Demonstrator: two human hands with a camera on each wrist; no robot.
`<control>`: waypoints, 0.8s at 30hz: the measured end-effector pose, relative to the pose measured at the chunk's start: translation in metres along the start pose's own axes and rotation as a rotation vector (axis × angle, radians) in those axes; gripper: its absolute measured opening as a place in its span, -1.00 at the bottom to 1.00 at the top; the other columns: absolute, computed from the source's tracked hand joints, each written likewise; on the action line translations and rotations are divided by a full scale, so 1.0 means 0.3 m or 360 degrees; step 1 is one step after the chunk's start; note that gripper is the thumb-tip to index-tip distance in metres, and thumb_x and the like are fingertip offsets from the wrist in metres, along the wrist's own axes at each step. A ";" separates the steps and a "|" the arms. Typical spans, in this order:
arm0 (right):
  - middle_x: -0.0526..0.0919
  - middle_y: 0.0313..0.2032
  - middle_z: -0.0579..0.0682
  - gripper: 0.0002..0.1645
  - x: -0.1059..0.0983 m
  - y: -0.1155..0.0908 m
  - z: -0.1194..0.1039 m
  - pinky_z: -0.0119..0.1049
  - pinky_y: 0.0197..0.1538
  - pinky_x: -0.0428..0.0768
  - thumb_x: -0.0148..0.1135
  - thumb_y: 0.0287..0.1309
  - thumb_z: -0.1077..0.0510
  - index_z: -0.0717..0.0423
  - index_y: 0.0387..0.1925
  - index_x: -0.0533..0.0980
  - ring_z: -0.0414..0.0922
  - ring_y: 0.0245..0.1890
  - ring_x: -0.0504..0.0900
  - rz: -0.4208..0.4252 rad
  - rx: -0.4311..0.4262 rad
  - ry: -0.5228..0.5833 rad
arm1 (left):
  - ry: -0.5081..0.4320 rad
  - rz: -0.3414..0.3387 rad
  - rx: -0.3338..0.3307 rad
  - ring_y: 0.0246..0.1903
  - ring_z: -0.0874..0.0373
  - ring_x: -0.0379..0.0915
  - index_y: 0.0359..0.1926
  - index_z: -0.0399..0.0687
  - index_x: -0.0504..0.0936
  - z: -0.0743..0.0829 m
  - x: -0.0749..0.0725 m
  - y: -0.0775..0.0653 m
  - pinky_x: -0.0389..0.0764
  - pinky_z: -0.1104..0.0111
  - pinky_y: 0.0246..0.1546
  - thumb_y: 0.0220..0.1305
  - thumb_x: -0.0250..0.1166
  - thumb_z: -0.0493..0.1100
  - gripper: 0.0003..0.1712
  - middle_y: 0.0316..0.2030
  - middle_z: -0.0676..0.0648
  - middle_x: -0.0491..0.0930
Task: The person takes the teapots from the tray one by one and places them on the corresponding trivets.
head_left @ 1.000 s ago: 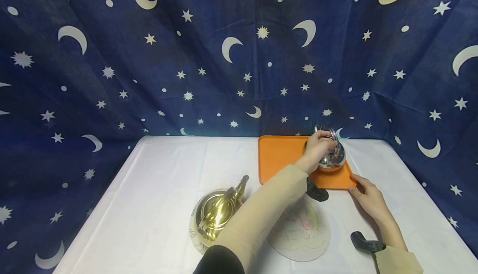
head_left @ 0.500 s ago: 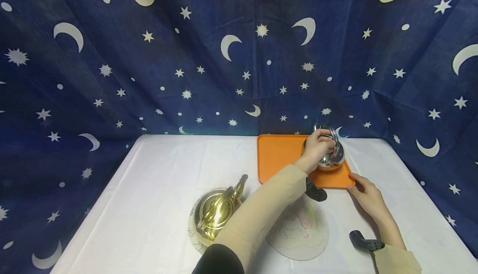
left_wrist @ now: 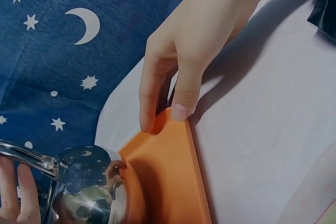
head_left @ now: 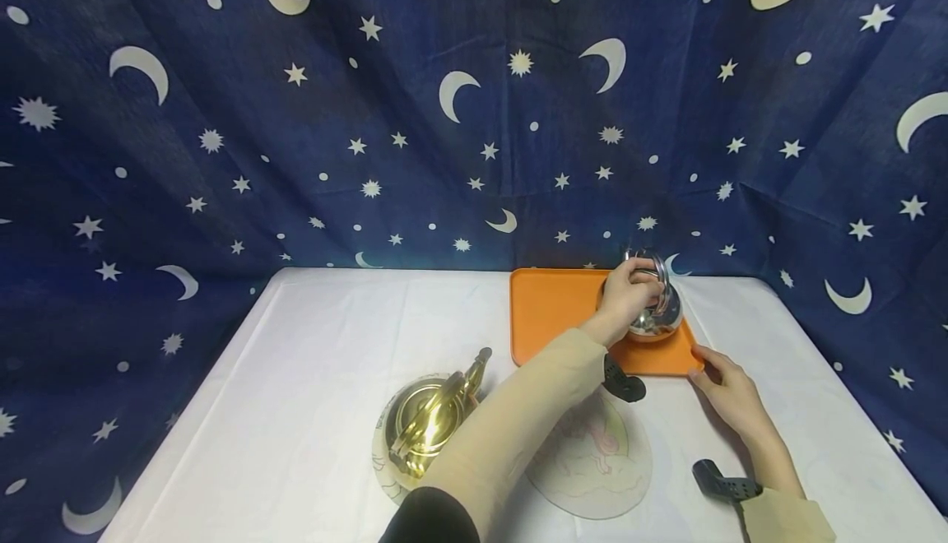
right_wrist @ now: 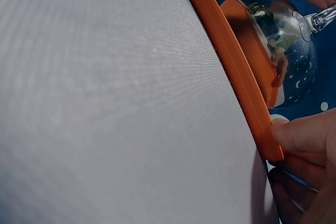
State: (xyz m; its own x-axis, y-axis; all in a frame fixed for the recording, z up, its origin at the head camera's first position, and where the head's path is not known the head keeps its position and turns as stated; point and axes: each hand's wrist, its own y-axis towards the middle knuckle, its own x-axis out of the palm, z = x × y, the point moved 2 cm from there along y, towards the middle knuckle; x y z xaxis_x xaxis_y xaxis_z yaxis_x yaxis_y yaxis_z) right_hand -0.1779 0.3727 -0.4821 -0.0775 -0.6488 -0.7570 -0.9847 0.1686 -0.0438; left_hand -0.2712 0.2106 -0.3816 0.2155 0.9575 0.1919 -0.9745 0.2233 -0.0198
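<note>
Plainly two hands (head_left: 628, 290) (head_left: 729, 388), left gripping kettle (head_left: 662, 319), right pinching orange tray (head_left: 551, 313)

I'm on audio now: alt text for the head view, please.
Left hand grips the handle of a silver kettle at the right side of an orange tray, whose near right corner the right hand pinches. A gold kettle stands on a round placemat left of the tray.
</note>
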 end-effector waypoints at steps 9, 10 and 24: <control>0.17 0.33 0.49 -0.37 -0.002 -0.003 -0.001 0.30 0.27 0.21 -0.09 0.41 0.10 0.41 0.35 0.15 0.44 0.31 0.14 0.0008 -0.0016 -0.0002 | 0.0152 0.0071 -0.0070 -0.45 0.33 0.42 -0.12 -0.06 0.61 0.016 -0.001 -0.018 0.60 0.46 -0.31 0.16 0.24 -0.42 -0.72 -0.43 0.05 0.57; 0.16 0.33 0.49 -0.37 -0.002 -0.003 -0.001 0.30 0.27 0.20 -0.09 0.41 0.09 0.41 0.35 0.15 0.44 0.32 0.13 0.0008 -0.0013 -0.0001 | 0.0171 0.0071 -0.0076 -0.45 0.35 0.41 -0.12 -0.04 0.61 0.018 -0.002 -0.020 0.57 0.48 -0.34 0.17 0.23 -0.42 -0.71 -0.44 0.08 0.55; 0.17 0.32 0.49 -0.36 0.003 0.002 0.006 0.32 0.27 0.18 -0.08 0.40 0.09 0.40 0.36 0.14 0.45 0.31 0.12 0.0012 -0.0007 -0.0021 | 0.0151 -0.0035 -0.0069 -0.46 0.31 0.36 -0.07 -0.04 0.61 0.030 -0.035 -0.051 0.38 0.48 -0.40 0.19 0.21 -0.40 -0.70 -0.47 0.13 0.48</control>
State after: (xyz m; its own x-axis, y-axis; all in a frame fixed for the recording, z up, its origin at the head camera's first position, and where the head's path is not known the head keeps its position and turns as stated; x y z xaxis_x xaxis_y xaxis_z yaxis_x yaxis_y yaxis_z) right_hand -0.1782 0.3735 -0.4839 -0.0826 -0.6376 -0.7659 -0.9848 0.1699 -0.0353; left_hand -0.2591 0.1957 -0.3745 0.2437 0.9648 0.0993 -0.9663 0.2502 -0.0597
